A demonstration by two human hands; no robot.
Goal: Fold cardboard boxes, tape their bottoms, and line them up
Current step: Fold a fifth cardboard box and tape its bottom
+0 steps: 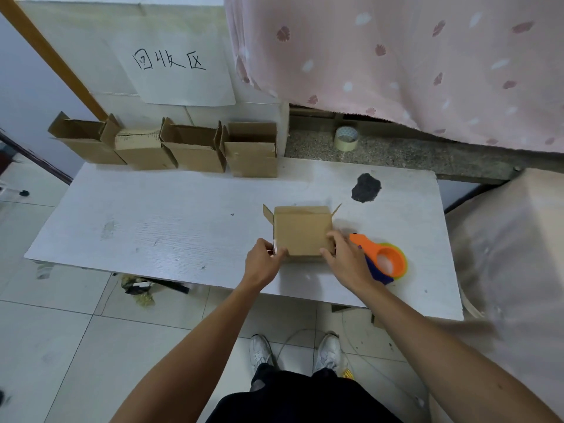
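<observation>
A small brown cardboard box (pixel 302 232) lies on the white table (pixel 158 227), its flat closed side up and flaps sticking out at the far corners. My left hand (pixel 264 264) grips the box's near left corner, where a strip of clear tape shines. My right hand (pixel 345 257) holds the near right corner, fingers curled on the edge. An orange tape dispenser (pixel 383 259) rests on the table just right of my right hand. Several folded boxes (pixel 171 146) stand in a row along the table's far edge, open tops up.
A roll of clear tape (pixel 346 138) stands on the stone ledge behind the table. A dark patch (pixel 366 187) marks the tabletop beyond the box. A pink curtain (pixel 412 56) hangs at the back right. Scrap (pixel 139 290) lies on the tiled floor under the table.
</observation>
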